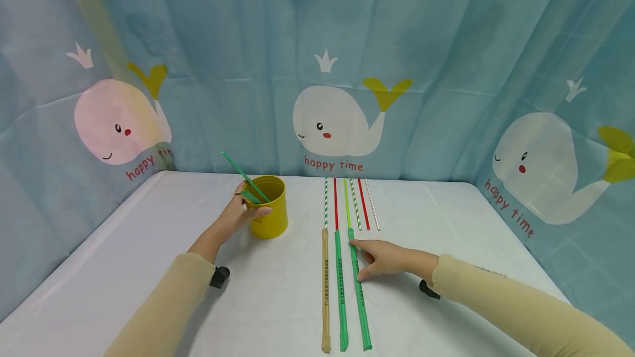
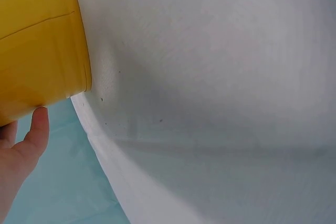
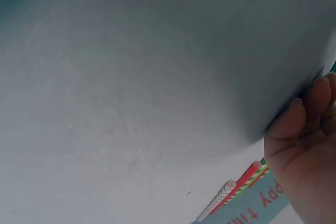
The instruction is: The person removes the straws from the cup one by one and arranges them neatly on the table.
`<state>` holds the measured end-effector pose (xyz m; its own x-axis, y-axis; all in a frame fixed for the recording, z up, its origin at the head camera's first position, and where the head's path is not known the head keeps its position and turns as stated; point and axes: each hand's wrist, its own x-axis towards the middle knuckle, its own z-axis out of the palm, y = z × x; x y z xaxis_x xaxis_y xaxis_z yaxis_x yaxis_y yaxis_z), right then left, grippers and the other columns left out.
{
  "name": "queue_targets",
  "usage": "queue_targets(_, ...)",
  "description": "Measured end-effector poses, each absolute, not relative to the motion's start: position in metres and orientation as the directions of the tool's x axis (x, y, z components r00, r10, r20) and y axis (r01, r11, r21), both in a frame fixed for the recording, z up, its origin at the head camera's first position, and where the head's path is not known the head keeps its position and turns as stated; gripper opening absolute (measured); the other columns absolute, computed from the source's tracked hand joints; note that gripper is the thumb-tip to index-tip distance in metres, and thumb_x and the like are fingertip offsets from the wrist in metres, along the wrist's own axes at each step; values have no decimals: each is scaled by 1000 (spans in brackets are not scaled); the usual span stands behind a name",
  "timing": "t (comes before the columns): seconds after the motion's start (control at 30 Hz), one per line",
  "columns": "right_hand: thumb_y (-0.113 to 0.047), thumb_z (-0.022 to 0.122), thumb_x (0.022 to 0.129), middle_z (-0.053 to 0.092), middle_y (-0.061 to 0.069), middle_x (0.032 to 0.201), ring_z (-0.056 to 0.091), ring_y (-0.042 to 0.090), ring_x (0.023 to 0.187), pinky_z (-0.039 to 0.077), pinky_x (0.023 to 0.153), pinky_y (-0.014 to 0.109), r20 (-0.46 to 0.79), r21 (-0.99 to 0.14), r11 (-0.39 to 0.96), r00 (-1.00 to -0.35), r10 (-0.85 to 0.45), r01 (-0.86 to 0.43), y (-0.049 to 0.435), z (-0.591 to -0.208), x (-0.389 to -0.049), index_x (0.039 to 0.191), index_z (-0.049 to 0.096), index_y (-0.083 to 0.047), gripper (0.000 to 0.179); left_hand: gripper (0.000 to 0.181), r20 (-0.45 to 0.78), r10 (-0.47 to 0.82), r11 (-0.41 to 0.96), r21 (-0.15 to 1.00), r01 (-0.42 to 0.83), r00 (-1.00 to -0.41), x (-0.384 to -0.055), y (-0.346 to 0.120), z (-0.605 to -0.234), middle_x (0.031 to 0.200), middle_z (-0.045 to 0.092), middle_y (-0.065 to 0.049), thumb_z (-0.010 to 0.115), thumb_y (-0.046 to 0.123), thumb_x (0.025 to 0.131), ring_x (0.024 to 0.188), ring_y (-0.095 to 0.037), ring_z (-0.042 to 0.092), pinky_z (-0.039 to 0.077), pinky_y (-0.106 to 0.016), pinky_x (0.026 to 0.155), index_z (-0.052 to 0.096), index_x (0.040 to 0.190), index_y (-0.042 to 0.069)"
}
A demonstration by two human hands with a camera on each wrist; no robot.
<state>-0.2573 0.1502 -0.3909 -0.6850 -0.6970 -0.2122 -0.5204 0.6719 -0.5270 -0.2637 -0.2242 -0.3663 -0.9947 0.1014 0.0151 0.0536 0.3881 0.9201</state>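
On the left of the table my left hand (image 1: 243, 214) grips a yellow bucket (image 1: 274, 219), thumb at the near side and fingers behind it. The left wrist view shows the bucket (image 2: 42, 51) close up, with part of the hand (image 2: 23, 153) against its side. A thin green straw (image 1: 240, 172) leans out of the bucket beside a short green piece (image 1: 252, 197). My right hand (image 1: 387, 258) touches a long green-wrapped straw (image 1: 363, 313) lying on the table, index fingertip and thumb apart along it. The right wrist view shows that hand (image 3: 310, 145), but its contact is hidden.
Left of that straw lie another green-wrapped straw (image 1: 342, 307) and a brown-wrapped one (image 1: 325, 302). Behind them, several straws stand in a row, including a red one (image 1: 336, 203), a lime one (image 1: 346, 203) and a white patterned one (image 1: 373, 203). A whale-print curtain (image 1: 238, 70) borders the white table (image 1: 278, 302).
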Motion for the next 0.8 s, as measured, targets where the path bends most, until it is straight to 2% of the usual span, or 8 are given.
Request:
queue_targets(0.17, -33, 80, 81, 44, -1, 72, 41, 10, 67, 33, 61, 26, -218, -510, 688, -697, -683, -515, 150, -390, -253, 146, 37, 2, 85, 100, 20, 103, 392, 918, 60, -994, -261, -222, -364, 150, 29, -21, 69, 37, 89, 136, -39, 28, 21, -61, 112, -3, 155, 18)
queue_targets(0.4, -34, 80, 81, 45, 0, 78, 42, 12, 73, 34, 65, 28, -238, -490, 699, -691, -682, -521, 149, -390, -252, 147, 39, -1, 84, 102, 3, 80, 416, 909, 36, -997, -262, -222, -364, 152, 23, -22, 69, 40, 89, 139, -41, 20, 18, -64, 111, -5, 155, 17)
queue_targets(0.6, -34, 79, 81, 45, 0, 79, 41, 11, 73, 33, 64, 26, -258, -481, 695, -672, -695, -534, 146, -387, -253, 147, 40, -2, 82, 99, 1, 81, 409, 912, 34, -997, -262, -224, -367, 149, 28, -21, 69, 41, 88, 138, -40, 25, 20, -62, 111, -1, 155, 20)
queue_targets(0.8, -34, 78, 82, 46, 0, 78, 41, 10, 71, 35, 64, 26, -258, -486, 699, -678, -689, -525, 146, -388, -254, 149, 30, 4, 92, 99, 6, 88, 410, 911, 42, -996, -263, -224, -367, 148, 31, -21, 70, 40, 88, 137, -40, 27, 20, -62, 111, 1, 155, 19)
